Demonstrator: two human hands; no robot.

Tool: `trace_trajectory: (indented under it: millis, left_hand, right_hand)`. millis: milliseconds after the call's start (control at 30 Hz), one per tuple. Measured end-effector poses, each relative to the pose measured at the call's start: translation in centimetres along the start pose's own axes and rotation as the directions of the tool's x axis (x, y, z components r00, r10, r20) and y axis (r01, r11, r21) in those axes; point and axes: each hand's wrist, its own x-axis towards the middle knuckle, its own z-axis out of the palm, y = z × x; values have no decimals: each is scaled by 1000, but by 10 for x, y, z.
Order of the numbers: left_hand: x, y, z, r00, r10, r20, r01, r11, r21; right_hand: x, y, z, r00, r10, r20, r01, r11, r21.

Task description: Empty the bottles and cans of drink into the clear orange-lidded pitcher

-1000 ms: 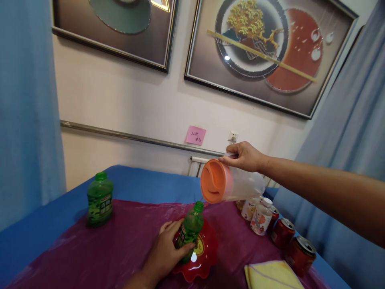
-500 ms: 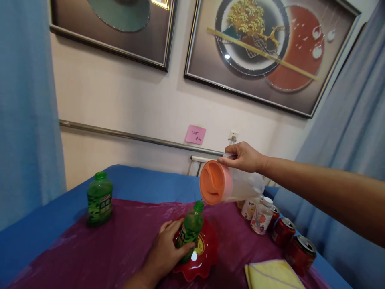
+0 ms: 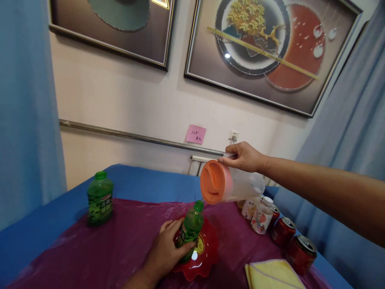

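Observation:
My right hand [image 3: 245, 156] is closed round the handle of a clear pitcher [image 3: 216, 182] with an orange lid, tipped on its side with the lid facing left. Its lid edge is just above and right of the mouth of a small green bottle [image 3: 192, 224]. Around that bottle my left hand [image 3: 170, 245] is wrapped, holding it slightly tilted over a red scalloped plate [image 3: 206, 261]. A thin stream seems to run at the bottle's mouth, though it is hard to make out. How full the bottle is cannot be told.
A larger green bottle [image 3: 100, 198] stands at the left. Red cans [image 3: 300, 253] and patterned white-capped bottles [image 3: 261, 216] line the right edge. A folded yellow cloth [image 3: 273, 275] lies at the front right, on a purple sheet [image 3: 120, 249]. Behind runs a metal rail [image 3: 135, 136].

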Motion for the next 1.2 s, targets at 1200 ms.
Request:
trace_trajectory:
  millis: [1200]
  left_hand:
    - [0, 0, 1, 1000, -4, 9, 4, 1000, 8]
  right_hand:
    - [1, 0, -1, 1000, -6, 5, 6, 1000, -26]
